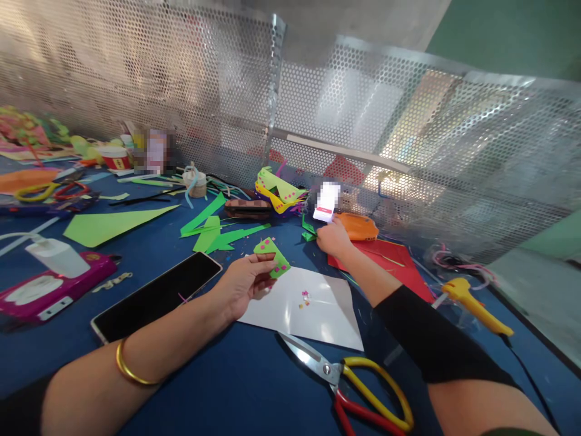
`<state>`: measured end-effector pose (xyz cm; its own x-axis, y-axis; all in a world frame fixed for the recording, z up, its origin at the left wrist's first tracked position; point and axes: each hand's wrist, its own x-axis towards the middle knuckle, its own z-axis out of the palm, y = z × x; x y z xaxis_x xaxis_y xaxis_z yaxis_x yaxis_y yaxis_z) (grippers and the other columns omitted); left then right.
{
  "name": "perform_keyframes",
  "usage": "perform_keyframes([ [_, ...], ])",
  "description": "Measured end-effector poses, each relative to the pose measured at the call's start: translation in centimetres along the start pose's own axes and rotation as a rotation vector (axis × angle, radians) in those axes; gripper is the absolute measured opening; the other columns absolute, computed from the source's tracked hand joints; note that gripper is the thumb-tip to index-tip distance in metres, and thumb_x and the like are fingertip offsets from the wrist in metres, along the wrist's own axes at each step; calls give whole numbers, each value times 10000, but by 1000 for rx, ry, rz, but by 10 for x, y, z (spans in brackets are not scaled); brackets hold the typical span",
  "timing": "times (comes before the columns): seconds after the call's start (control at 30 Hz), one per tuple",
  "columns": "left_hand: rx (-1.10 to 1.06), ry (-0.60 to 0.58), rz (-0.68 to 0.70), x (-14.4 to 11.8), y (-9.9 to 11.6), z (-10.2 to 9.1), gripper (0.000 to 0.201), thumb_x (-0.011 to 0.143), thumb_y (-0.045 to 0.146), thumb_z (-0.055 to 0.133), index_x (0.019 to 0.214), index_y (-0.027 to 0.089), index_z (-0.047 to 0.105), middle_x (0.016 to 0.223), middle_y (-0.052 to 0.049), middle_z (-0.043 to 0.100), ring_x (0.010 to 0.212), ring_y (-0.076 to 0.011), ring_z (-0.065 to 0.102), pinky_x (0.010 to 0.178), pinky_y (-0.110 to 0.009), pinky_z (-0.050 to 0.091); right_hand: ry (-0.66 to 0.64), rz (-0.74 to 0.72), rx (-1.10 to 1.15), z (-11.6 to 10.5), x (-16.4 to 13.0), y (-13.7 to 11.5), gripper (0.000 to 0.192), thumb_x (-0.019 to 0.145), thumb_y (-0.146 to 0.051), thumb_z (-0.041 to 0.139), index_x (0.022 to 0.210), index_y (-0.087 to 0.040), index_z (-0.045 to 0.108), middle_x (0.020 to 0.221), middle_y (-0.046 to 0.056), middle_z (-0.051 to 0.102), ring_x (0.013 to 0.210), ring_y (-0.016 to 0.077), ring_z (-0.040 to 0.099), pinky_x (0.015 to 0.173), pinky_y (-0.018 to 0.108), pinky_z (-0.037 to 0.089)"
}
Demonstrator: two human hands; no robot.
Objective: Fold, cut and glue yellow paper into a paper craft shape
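Fingers of my left hand (240, 281) are pinched shut on a small green paper piece with pink dots (272, 256), thumb on the near face and the other fingertips behind it, so that it stands tilted just above the far edge of a white sheet (318, 312) lying on the blue table (236, 381). A gold bangle (129, 368) sits on that wrist.

Further out, my right hand (333, 238) is curled closed around the lower end of a small white item (325, 203); its face is blurred, so I cannot tell what it is. It sits just beside an orange pouch (358, 226), with red paper (385, 260) lying under my forearm and a black sleeve (431, 339) covering the arm.

On the white sheet lies a little scatter of pink bits (305, 298). Scissors with yellow and red handles (358, 384) lie near me, their blades touching the sheet's near edge. A dark phone (157, 297) lies left of my left wrist, and beyond it a pink case (49, 290) with a white charger (57, 255) on top. Green paper offcuts (213, 233) lie behind the phone. A yellow glue gun (476, 306) rests at the right, and a perforated metal screen (272, 91) closes the back of the table.
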<state>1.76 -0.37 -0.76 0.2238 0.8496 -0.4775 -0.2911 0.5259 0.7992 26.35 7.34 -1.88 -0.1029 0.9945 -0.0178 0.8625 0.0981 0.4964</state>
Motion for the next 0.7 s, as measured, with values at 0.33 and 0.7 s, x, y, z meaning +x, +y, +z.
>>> perform_keyframes([
  [0.33, -26, -16, -20, 0, 0, 0, 151, 798, 25, 669, 874, 150, 633, 770, -90, 745, 538, -121, 662, 485, -181, 535, -52, -145, 14, -4, 24, 14, 350, 926, -336, 599, 1224, -155, 567, 1230, 107, 589, 1027, 230, 619, 857, 430, 533],
  [0.7, -38, 14, 11, 2, -1, -2, 133, 796, 19, 666, 854, 138, 651, 753, -70, 740, 541, -113, 666, 494, -171, 539, 266, 144, 422, -1, 9, 11, 287, 944, -306, 560, 1169, -132, 597, 1161, 115, 627, 1019, 237, 621, 874, 438, 512],
])
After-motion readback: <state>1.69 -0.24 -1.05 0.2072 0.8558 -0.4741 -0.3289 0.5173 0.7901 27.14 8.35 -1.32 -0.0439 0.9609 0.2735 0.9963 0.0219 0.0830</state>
